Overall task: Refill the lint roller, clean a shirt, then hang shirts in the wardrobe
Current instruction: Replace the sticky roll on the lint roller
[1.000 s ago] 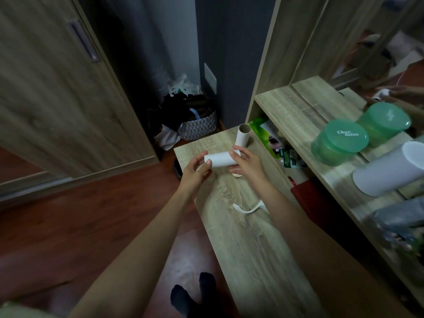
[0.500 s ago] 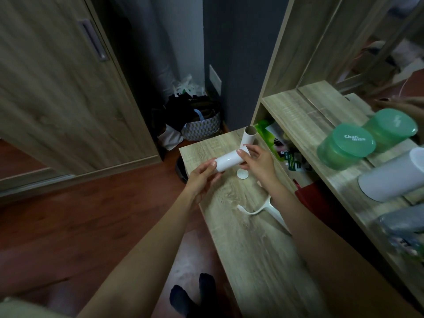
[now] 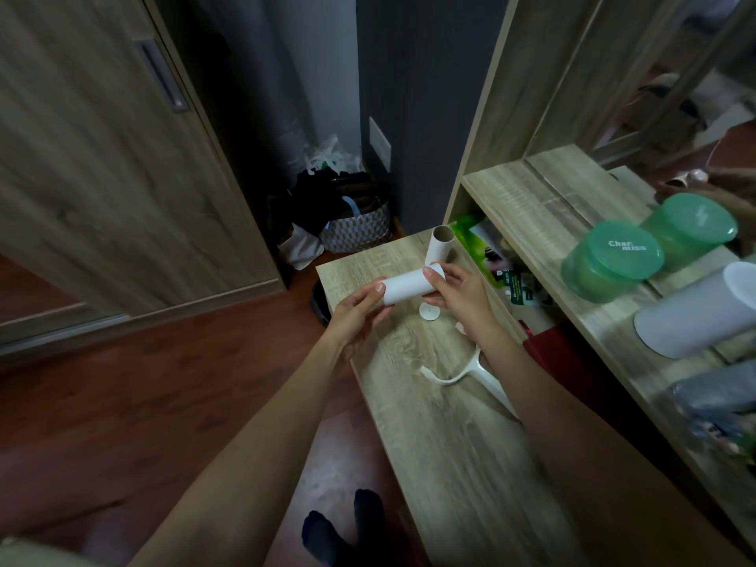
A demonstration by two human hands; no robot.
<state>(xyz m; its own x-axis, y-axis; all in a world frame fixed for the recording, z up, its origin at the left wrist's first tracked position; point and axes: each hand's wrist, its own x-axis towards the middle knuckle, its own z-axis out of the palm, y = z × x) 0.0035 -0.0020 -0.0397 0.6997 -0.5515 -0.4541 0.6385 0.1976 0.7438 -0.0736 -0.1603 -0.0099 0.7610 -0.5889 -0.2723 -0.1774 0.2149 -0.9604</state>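
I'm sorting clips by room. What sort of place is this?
Likely a home bedroom or dressing corner: a wardrobe door, a mirror above a wooden shelf, and a full basket on the floor.

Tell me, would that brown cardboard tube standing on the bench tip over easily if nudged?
Probably. The cardboard tube stands on its narrow end, so a nudge likely topples it. Hollow, so probably light. Once down, its round body could roll along the bench.

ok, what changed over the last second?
The roll tipped from level to right end raised, close to the cardboard tube. Left hand and right hand kept gripping its ends; nothing was let go. Cap, handle and tube stayed on the table.
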